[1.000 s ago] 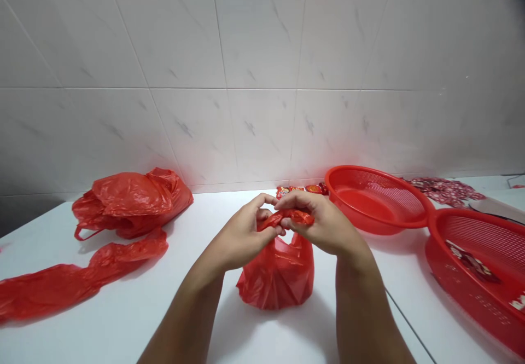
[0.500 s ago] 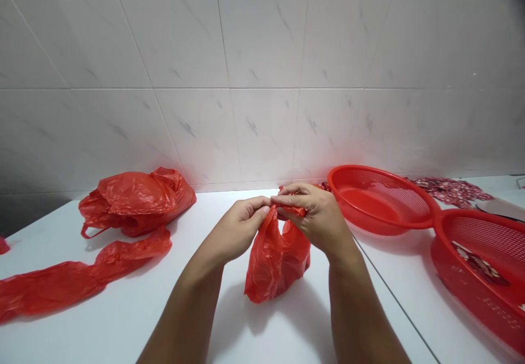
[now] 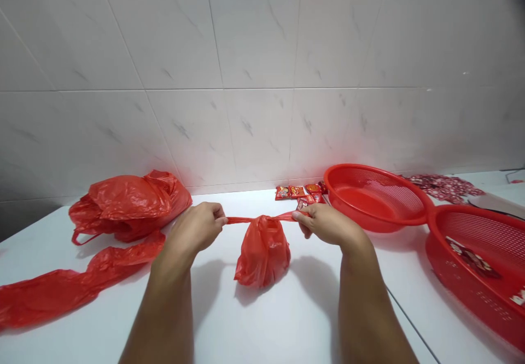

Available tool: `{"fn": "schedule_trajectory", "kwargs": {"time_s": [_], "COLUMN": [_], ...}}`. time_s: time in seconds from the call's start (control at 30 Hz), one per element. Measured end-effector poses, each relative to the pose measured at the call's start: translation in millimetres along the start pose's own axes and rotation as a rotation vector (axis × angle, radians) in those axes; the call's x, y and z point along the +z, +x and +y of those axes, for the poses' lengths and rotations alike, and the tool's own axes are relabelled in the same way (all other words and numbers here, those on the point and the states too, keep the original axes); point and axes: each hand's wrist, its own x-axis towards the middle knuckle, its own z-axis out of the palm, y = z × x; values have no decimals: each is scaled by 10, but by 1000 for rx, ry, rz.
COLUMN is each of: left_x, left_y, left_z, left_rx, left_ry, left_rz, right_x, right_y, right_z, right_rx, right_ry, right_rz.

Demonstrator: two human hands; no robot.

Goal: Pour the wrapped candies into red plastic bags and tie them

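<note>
Red bag (image 3: 263, 257) sits centred between left hand (image 3: 197, 227) and right hand (image 3: 334, 224), marginally nearer the right, its handles (image 3: 240, 220) pulled taut sideways and pinched in both hands' fingers (contact with table (image 3: 266, 331) unclear).

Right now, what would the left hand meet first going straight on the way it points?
Likely the top of the small, bunched red plastic bag: the left hand points inward along its taut handle. Exact depth is unclear.
</note>
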Motion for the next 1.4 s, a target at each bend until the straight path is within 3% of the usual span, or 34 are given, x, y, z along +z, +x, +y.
{"fn": "schedule_trajectory", "kwargs": {"time_s": [0.17, 0.3, 0.43, 0.53, 0.6, 0.67, 0.77, 0.87, 0.93, 1.13, 1.2, 1.27, 1.33, 1.4], "left_x": [-31, -5, 105, 192, 216, 210, 192, 210, 242, 328, 350, 393, 467, 556], "left_y": [24, -119, -311, -404, -435, -459, -518, -592, -630, -672, -680, -706, -773, -894], "left_z": [-34, 159, 440, 582, 606, 592, 593, 683, 763, 864, 877, 866, 774, 548], "left_rx": [-13, 110, 475, 579, 570, 585, 599, 510, 486, 465, 493, 539, 550, 500], "left_ry": [26, -172, -554, -720, -811, -895, -947, -920, -933, -905, -866, -796, -709, -635], "left_rz": [16, 191, 280, 275, 204, 85, -167, -466, -596, -728, -716, -622, -476, -370], "right_x": [-194, -205, 9, 184, 237, 240, 242, 328, 411, 512, 496, 469, 439, 411], "right_y": [-82, -162, -212, -215, -212, -218, -249, -292, -317, -358, -373, -390, -399, -394], "right_z": [127, -22, -362, -553, -600, -606, -623, -690, -734, -736, -733, -745, -772, -802], "right_rx": [101, -63, -321, -430, -493, -547, -628, -673, -675, -729, -736, -737, -757, -770], "right_ry": [-58, 174, 448, 460, 413, 403, 511, 687, 820, 1057, 1082, 1043, 893, 651], "right_rz": [32, 109, -110, -274, -246, -127, 63, 222, 317, 546, 576, 541, 405, 203]}}
